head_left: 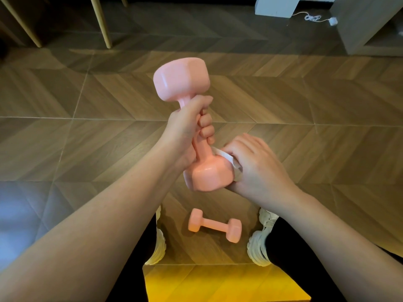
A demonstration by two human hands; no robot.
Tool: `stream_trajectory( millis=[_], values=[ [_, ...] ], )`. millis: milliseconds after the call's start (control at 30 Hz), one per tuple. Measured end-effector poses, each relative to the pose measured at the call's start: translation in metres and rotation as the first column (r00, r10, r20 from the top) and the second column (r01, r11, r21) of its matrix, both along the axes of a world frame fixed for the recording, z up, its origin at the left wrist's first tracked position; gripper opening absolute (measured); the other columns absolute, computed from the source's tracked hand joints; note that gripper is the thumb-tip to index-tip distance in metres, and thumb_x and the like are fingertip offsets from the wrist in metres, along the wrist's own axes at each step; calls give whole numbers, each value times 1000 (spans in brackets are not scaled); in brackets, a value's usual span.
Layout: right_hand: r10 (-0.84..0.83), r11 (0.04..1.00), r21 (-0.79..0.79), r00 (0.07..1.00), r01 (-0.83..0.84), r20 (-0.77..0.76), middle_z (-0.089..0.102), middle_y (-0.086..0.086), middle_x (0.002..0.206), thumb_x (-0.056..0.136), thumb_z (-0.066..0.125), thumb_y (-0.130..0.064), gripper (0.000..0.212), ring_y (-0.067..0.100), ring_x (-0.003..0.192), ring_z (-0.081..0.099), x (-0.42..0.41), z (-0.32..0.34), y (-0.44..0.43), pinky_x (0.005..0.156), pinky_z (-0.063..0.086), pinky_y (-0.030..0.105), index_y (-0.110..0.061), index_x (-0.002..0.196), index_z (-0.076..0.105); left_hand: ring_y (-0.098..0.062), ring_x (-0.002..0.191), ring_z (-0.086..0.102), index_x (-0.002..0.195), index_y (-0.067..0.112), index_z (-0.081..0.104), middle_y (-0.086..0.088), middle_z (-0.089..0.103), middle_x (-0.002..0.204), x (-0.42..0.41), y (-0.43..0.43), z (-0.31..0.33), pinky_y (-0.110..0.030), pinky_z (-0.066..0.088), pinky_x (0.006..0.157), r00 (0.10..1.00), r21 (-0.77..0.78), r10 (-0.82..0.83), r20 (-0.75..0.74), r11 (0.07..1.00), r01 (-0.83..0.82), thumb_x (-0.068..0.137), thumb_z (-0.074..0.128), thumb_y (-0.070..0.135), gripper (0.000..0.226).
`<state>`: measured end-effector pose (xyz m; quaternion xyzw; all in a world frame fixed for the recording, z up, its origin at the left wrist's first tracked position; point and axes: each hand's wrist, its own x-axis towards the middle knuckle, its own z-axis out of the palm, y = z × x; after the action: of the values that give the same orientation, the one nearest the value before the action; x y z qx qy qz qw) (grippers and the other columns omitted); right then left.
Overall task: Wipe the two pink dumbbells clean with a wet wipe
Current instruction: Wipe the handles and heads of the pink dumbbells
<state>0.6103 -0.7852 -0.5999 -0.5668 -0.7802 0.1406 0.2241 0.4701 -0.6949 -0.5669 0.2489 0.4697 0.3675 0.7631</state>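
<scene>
Dumbbell no. 1 (181, 82): pink one, up in the air in front of me, tilted so one head points up and away and the other sits low, closer to me.
Left hand (185, 129): wrapped around the handle just under the upper head. My fingers (206, 122) are curled all the way round it with the thumb on top, so a full grip.
Right hand (255, 166): cupped against the right side of the lower head (209, 176), fingers (246, 142) bent over the wipe and pressing it onto the pink surface.
Wet wipe (231, 162): white and scrunched, sandwiched between my right palm and the lower head. Only a crumpled edge of it shows.
Dumbbell no. 2 (214, 225): same pink, lying on its side on the floor (305, 110) between my feet, well below the first one, nothing touching it.
Shoes (260, 243): white chunky sneakers, one either side of that dumbbell.
Floor: wood-look herringbone tiles, with a yellow patch (218, 284) right at the bottom edge.
Background: pale wooden furniture legs (102, 22) top left, grey cabinets and a white cable (314, 18) top right.
</scene>
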Motion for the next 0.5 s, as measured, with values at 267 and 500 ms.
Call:
stream_trajectory(
  millis=[267,500],
  values=[
    [89,988,-132,996,-85,26,65,1,111,68,83,-23,50,20,109,56,3,-1,1,96,38,31,-14,113,64,-11,39,32,64,21,41,6,34,48,3,-3,-1,-21,33,42,996,31,-93,3,995,92,92,59,23,34],
    [26,1000,12,998,-27,55,60,-8,98,62,82,-16,47,14,99,52,10,10,-4,88,30,22,-18,104,61,-14,50,42,67,16,47,-1,43,58,3,-4,-1,-28,37,53,999,53,-26,-32,998,28,90,61,18,27]
  ],
)
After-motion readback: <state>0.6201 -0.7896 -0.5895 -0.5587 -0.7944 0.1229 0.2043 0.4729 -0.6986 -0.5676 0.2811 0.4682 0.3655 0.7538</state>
